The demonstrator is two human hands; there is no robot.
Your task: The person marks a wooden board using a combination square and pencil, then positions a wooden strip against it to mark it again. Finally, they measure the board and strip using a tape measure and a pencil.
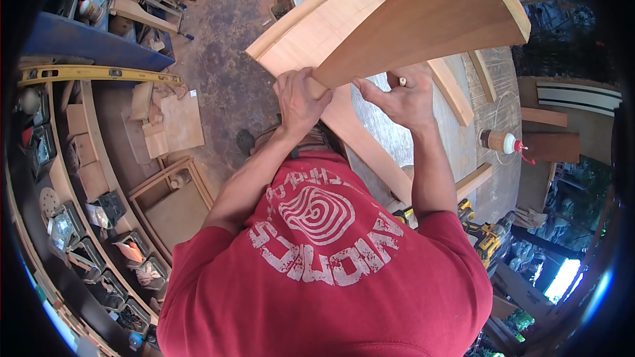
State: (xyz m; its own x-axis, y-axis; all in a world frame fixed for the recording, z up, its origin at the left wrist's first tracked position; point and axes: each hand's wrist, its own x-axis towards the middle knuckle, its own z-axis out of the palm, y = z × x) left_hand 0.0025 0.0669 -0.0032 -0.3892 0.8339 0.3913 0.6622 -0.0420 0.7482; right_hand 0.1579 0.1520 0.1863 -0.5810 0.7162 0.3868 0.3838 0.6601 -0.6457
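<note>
The left hand (pixel 301 102) pinched the narrow lower end of a tapered wooden panel (pixel 436 30), which tilted up over the workbench (pixel 390 111), its broad end raised away from the person. The right hand (pixel 405 98) had its fingers curled around a small pale stick (pixel 401 82), its thumb at the panel's lower edge — whether it also bore any of the panel's weight, I could not tell. Beneath the panel lay a pale wooden assembly (pixel 324 23), and farther right — beyond a loose wood strip (pixel 452 96) — a red-capped bottle (pixel 496 140) lay on its side.
</note>
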